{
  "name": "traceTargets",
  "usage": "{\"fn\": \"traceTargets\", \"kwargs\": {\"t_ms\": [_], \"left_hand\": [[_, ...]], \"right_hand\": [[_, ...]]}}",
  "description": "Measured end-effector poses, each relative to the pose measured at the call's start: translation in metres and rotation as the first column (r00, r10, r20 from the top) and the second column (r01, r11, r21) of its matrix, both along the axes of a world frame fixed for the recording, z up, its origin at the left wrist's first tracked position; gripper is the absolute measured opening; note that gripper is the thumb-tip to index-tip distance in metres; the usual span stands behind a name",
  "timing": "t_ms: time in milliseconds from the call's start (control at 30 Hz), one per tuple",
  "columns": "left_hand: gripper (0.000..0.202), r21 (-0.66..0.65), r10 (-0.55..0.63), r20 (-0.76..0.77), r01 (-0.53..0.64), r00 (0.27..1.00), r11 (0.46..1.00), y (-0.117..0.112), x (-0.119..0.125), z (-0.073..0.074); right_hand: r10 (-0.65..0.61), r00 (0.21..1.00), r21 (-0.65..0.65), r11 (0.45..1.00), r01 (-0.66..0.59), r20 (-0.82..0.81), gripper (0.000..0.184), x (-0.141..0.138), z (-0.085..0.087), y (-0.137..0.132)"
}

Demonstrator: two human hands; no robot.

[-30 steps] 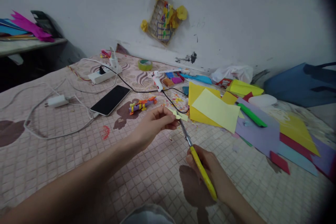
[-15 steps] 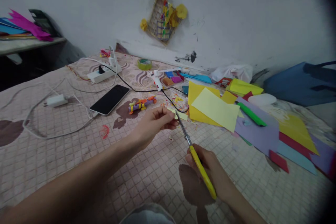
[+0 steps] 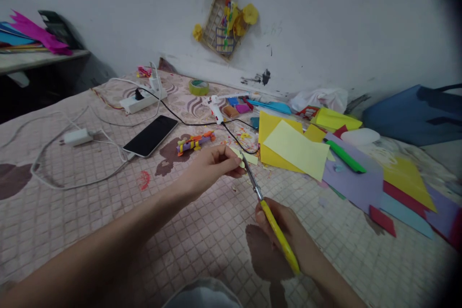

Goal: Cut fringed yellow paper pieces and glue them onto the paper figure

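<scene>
My left hand (image 3: 212,166) pinches a small pale yellow paper piece (image 3: 245,158) just above the patterned sheet. My right hand (image 3: 288,231) is closed round the yellow handles of a pair of scissors (image 3: 269,211). The metal blades point up and left, and their tips meet the paper piece beside my left fingertips. A small rolled craft figure (image 3: 195,143) of purple and orange paper lies just beyond my left hand.
Yellow paper sheets (image 3: 288,147) and a green marker (image 3: 344,156) lie to the right among purple, red and blue sheets (image 3: 361,183). A phone (image 3: 150,136), a power strip (image 3: 142,101) with cables, a glue gun (image 3: 216,108) and a tape roll (image 3: 199,87) lie further back. A blue bag (image 3: 415,113) stands far right.
The scissor blades have slid further left into the paper piece, closer to my left fingertips. Both hands stay almost where they were.
</scene>
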State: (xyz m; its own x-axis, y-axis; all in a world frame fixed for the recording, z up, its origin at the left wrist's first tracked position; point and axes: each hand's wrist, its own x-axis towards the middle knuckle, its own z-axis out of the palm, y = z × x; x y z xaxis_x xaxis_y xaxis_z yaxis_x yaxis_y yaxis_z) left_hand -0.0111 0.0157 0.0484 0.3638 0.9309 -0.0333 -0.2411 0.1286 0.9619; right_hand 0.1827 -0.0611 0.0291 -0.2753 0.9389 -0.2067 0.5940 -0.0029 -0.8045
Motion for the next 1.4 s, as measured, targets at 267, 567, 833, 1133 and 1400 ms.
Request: {"fn": "traceTargets", "kwargs": {"t_ms": [267, 567, 833, 1133, 1400], "left_hand": [[0.013, -0.023, -0.013, 0.031, 0.014, 0.999, 1.0, -0.002, 0.002, -0.001], [0.014, -0.001, -0.025, 0.028, 0.025, 0.999, 1.0, 0.0, 0.0, -0.005], [0.014, 0.004, -0.07, -0.01, 0.07, 0.998, 0.998, 0.002, -0.005, 0.007], [0.014, -0.004, -0.212, -0.057, 0.212, 0.976, 0.977, 0.013, -0.02, 0.006], [0.014, 0.006, -0.204, -0.112, 0.206, 0.972, 0.979, 0.016, -0.022, 0.006]], "right_hand": [[-0.018, 0.999, -0.007, 1.0, 0.017, -0.048, 0.035, -0.003, 0.002, 0.001], [-0.034, 0.997, -0.06, 0.998, 0.03, -0.064, 0.032, 0.001, -0.002, -0.001], [-0.031, 0.998, -0.015, 0.999, 0.03, -0.053, 0.031, -0.002, 0.005, 0.001], [-0.004, 0.997, -0.029, 1.0, 0.001, -0.074, 0.024, 0.002, 0.007, 0.001], [-0.016, 0.999, -0.019, 1.0, 0.016, -0.046, 0.026, 0.004, 0.005, 0.003]]}}
